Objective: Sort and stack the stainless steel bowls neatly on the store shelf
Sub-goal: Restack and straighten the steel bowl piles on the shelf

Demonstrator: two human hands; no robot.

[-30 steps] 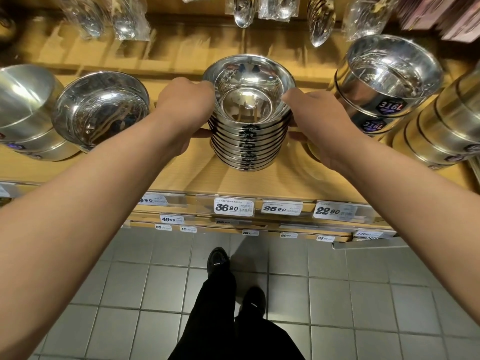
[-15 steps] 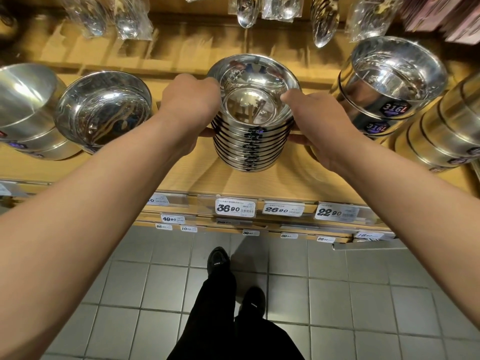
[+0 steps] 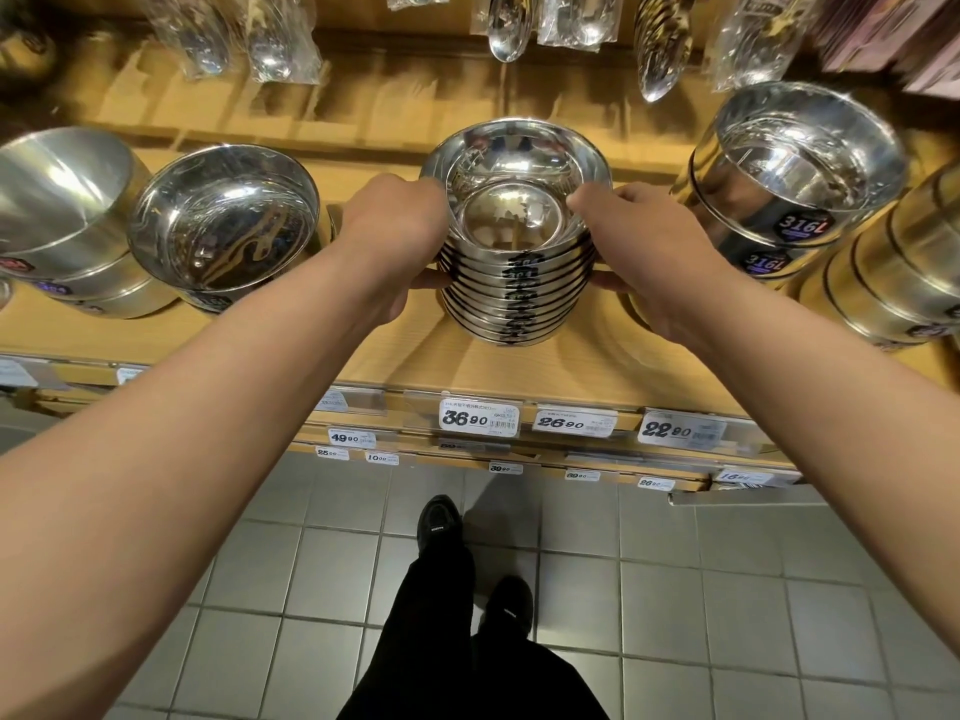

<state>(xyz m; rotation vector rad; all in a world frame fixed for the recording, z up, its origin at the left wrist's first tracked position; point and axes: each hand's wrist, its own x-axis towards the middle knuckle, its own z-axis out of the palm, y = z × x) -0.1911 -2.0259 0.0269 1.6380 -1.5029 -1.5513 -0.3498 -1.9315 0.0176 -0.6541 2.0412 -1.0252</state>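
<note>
A tall stack of several nested stainless steel bowls [image 3: 514, 272] stands on the wooden shelf [image 3: 519, 371], in the middle of the view. My left hand [image 3: 395, 241] grips the stack's left side, thumb low against the lower bowls. On the stack's right side my right hand [image 3: 644, 246] grips it the same way. The top bowl's shiny inside faces me.
Left of the stack sit a wide steel bowl [image 3: 223, 220] and a stack of deeper bowls [image 3: 57, 215]. To the right are steel containers labelled 316L [image 3: 795, 174] and more stacked tins [image 3: 904, 272]. Bagged spoons [image 3: 509, 23] hang above. Price tags [image 3: 478, 415] line the shelf edge.
Both hands have shifted the stack slightly back and to the right on the shelf. Their grip on it is unchanged.
</note>
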